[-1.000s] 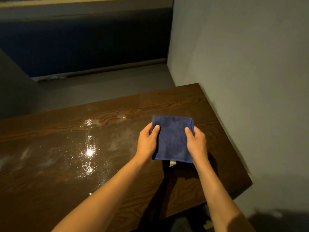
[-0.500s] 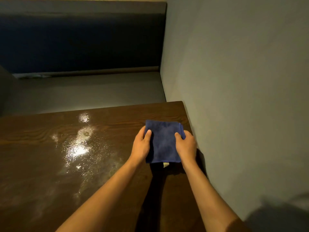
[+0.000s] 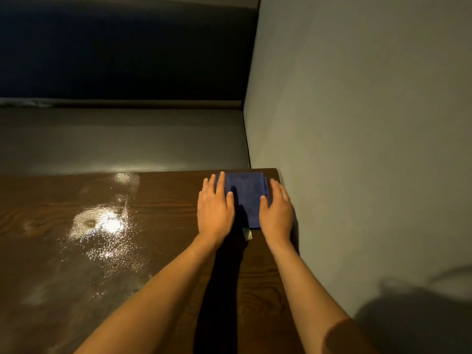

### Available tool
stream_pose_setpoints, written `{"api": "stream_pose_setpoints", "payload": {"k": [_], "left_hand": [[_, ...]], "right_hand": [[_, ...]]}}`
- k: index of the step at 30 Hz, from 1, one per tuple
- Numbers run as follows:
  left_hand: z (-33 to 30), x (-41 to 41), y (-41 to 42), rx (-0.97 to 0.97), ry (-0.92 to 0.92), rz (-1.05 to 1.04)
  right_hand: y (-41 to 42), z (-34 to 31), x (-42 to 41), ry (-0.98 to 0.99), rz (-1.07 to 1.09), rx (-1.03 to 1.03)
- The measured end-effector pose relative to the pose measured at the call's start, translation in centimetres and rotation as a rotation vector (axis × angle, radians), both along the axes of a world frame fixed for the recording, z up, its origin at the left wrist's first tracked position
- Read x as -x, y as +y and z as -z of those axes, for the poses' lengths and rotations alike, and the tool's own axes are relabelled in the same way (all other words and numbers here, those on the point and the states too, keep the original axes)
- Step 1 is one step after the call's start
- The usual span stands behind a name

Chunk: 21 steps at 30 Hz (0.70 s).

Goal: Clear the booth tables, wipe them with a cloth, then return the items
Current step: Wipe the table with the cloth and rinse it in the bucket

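Dark wood-grain booth table [image 3: 158, 226] meets a grey wall, and a folded blue microfibre cloth [image 3: 245, 198] lies at its far right corner. Left hand [image 3: 215, 208] and right hand [image 3: 277, 213] press it flat, fingers straight, one on each side edge. Soft and limp, it likely slides best under flat palms.

Cloth [image 3: 246, 198] pushed to table's far corner [image 3: 270, 173] by wall, both hands [image 3: 215, 208] now flat on it

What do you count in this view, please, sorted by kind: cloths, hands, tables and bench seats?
Cloths: 1, the folded blue cloth at the table's far corner by the wall.
Hands: 2, left hand and right hand, both pressing flat on the cloth.
Tables: 1, the wooden table.
Bench seats: 1, the bench.
Total: 5.
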State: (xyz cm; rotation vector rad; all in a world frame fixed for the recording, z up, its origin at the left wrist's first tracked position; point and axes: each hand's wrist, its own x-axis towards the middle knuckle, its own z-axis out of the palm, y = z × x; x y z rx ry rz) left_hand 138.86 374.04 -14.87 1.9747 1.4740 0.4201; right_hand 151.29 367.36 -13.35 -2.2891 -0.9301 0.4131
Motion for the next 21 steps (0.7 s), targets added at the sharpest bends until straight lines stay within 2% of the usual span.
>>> {"api": "stream_pose_setpoints", "payload": {"k": [2,4,7,11,21], "left_hand": [[1.7,-0.7,1.1,-0.088,0.139,0.21],[3.5,-1.3,2.3,-0.144,0.279,0.365],[5.3,-2.2,3.4,-0.181,0.395,0.434],[5.4,-4.7,4.6,-0.233,0.435,0.49],[4.9,-5.7,5.1,-0.225,0.446,0.556]], "right_hand": [[0.9,2.0,0.3,0.065,-0.171,0.058],[1.7,4.1,0.1,0.053,-0.295,0.202],[1.9,6.1,-0.7,-0.21,-0.393,0.383],[2.7,6.7,-2.6,-0.362,-0.345,0.451],[2.5,6.8,-3.0,-0.354,-0.297,0.478]]}}
